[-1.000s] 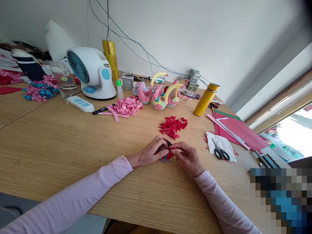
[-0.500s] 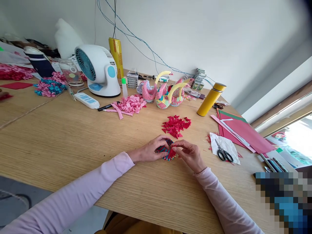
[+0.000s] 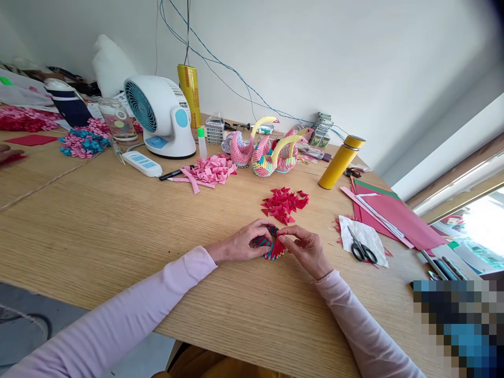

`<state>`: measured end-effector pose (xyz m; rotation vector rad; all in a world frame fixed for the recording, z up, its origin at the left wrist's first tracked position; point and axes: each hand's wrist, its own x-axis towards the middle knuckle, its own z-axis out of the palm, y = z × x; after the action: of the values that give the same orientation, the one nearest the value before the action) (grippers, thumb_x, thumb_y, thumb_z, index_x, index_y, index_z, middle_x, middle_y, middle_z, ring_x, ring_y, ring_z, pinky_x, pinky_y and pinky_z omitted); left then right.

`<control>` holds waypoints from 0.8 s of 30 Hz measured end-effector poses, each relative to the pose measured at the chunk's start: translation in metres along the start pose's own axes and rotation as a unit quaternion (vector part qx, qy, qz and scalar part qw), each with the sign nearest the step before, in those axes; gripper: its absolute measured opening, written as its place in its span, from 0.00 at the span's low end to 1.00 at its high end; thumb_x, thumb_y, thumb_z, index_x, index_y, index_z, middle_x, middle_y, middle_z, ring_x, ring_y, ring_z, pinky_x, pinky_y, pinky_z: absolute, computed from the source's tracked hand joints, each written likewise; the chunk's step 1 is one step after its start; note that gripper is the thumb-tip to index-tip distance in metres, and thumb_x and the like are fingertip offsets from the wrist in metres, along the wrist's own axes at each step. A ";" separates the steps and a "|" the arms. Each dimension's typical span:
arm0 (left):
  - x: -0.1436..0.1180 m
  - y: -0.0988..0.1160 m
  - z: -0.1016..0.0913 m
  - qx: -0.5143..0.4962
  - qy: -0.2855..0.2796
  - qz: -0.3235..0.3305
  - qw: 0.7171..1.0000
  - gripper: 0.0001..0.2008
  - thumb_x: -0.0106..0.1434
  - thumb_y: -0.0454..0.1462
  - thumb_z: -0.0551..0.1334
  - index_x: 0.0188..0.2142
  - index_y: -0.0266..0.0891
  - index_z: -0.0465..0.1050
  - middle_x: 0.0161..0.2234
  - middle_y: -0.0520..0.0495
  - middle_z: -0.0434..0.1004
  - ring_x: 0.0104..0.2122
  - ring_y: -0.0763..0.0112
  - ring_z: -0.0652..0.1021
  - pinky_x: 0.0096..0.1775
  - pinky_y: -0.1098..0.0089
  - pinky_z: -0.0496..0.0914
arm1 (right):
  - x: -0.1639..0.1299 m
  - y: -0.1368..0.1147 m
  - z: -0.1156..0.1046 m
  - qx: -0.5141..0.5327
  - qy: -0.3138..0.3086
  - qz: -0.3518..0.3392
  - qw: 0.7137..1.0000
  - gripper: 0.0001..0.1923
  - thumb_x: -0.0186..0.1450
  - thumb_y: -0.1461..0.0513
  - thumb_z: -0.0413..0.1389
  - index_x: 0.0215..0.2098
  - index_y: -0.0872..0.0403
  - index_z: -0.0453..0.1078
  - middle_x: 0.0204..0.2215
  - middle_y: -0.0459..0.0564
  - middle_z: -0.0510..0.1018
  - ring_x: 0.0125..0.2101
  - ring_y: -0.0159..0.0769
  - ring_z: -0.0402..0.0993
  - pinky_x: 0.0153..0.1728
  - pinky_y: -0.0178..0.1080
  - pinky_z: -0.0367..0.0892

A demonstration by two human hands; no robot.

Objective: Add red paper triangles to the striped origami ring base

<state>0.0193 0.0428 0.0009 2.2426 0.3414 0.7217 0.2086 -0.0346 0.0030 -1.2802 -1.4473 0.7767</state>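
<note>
While both hands' fingers [image 3: 263,230] pinch it, the paper ring [image 3: 271,247] lies flat, points fanning outward.

Head-mounted single view, facing forward and down across table [image 3: 118,231]; hands near, toward 6 o'clock; wall [image 3: 334,58] at 12 o'clock.

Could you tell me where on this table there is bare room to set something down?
The widest bare stretch of the table lies left of the left hand, below the remote. Another runs along the near edge under both sleeves. It is crowded around the red paper pieces, scissors, paper swans and fan.
</note>
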 end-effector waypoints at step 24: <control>-0.003 -0.003 0.001 0.005 0.008 -0.007 1.000 0.04 0.57 0.33 0.64 0.33 0.36 0.71 0.52 0.38 0.66 0.52 0.61 0.70 0.54 0.63 0.64 | 0.000 0.007 0.004 -0.040 -0.042 -0.009 0.998 0.11 0.61 0.55 0.58 0.36 0.54 0.75 0.32 0.50 0.78 0.21 0.27 0.66 0.18 0.32 0.57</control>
<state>0.0178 0.0431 -0.0029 2.2428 0.3681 0.7315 0.2075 -0.0325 -0.0048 -1.3068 -1.5700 0.7753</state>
